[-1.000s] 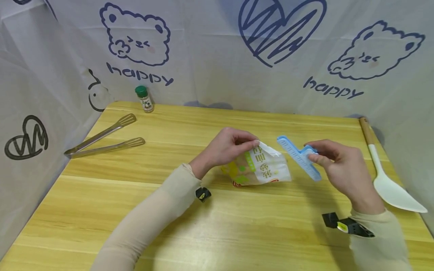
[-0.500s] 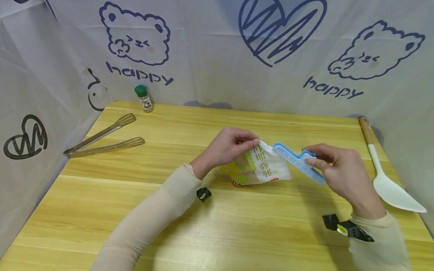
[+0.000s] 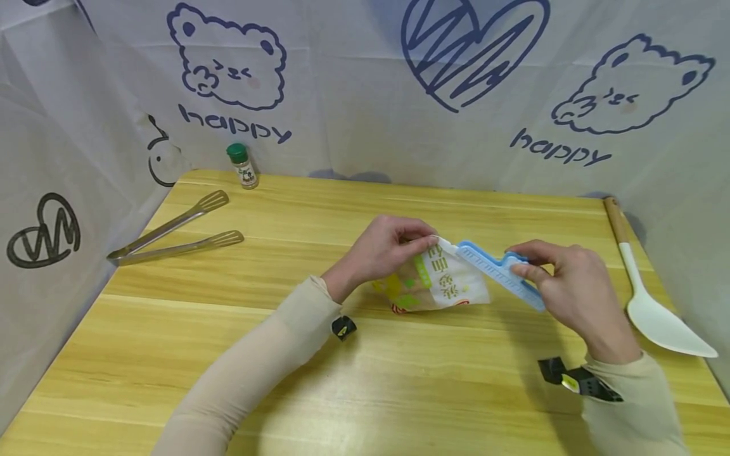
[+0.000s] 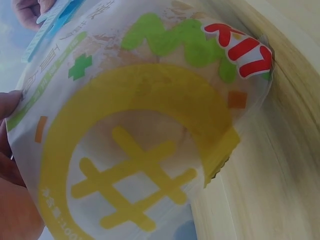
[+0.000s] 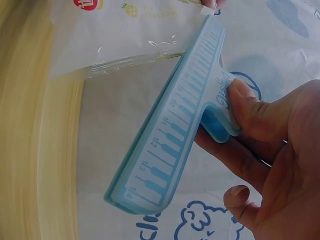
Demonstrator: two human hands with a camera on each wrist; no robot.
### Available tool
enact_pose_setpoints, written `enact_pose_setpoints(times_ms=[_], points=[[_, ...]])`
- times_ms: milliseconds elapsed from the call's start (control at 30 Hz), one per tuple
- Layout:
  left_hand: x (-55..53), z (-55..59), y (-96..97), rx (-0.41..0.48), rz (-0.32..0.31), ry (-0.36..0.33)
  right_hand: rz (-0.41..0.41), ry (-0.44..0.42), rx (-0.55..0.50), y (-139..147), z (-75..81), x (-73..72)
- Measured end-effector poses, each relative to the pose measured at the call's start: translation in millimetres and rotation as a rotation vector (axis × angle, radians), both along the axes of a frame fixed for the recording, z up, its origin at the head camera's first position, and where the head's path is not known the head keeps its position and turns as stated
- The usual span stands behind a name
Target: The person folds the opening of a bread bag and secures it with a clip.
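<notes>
A printed plastic food bag (image 3: pixel 450 282), white with yellow and green, stands tilted on the table. My left hand (image 3: pixel 393 247) pinches its upper edge between thumb and fingers. My right hand (image 3: pixel 576 291) pinches the handle of a light blue bag clip (image 3: pixel 496 272) with printed ruler-like marks. The clip's far end overlaps the bag's top edge close to my left fingertips. In the right wrist view the near end of the clip (image 5: pixel 165 135) reaches past the bag (image 5: pixel 130 35). The left wrist view is filled by the bag's front (image 4: pixel 135 130), with a yellow ring and red lettering.
Metal tongs (image 3: pixel 171 231) lie spread on the left of the wooden table (image 3: pixel 399 386). A green-capped seasoning jar (image 3: pixel 243 166) stands at the back left. Along the right edge lies a white spatula (image 3: pixel 656 316) with a wooden handle. Printed cloth (image 3: pixel 353 95) hangs behind.
My right hand has brought the clip left and tilted it, from apart from the bag to overlapping its top edge. The left hand keeps its pinch, almost still.
</notes>
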State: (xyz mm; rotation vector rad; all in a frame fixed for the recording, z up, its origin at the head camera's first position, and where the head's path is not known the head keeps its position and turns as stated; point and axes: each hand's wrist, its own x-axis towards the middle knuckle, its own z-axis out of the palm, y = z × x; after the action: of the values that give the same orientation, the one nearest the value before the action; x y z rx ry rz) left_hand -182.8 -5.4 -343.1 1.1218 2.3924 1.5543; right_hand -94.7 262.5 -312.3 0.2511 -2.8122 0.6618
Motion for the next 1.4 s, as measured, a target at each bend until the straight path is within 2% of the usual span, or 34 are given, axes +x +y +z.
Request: enact_pose_setpoints(times_ms=[233, 433, 633, 733, 900, 967, 1100, 1200, 1400], points=[[-0.1, -1.0, 2.2, 0.0, -0.002, 0.013, 0.025, 0.022, -0.014, -9, -3.1, -5.3], [-0.5, -0.9, 3.2, 0.058, -0.026, -0.072, 0.006, 0.006, -0.039, -13, -3.4, -7.5], [-0.2, -1.1, 4.4, 0.125, 0.0, -0.109, -0.003, -0.007, -0.051, -14, -3.1, -9.2], [-0.9, 0.5, 2.5, 0.121, -0.009, -0.134, -0.013, -0.014, -0.059, -14, -3.8, -9.9], [-4.4, 1.4, -3.6, 0.081, -0.068, -0.18, -0.02, -0.021, -0.075, -14, -5.7, -11.4], [-5.8, 1.1, -5.3, 0.056, -0.061, -0.175, -0.019, -0.018, -0.077, -14, -6.0, -12.0], [-6.6, 0.7, -6.8, 0.002, -0.01, -0.11, -0.015, -0.011, -0.079, -15, -5.4, -12.8], [-6.1, 0.2, -7.3, -0.011, 0.02, -0.087, -0.011, -0.009, -0.083, -16, -5.0, -13.9], [-5.3, -1.4, -7.0, 0.008, 0.017, -0.088, -0.007, -0.004, -0.073, -18, -3.8, -15.6]])
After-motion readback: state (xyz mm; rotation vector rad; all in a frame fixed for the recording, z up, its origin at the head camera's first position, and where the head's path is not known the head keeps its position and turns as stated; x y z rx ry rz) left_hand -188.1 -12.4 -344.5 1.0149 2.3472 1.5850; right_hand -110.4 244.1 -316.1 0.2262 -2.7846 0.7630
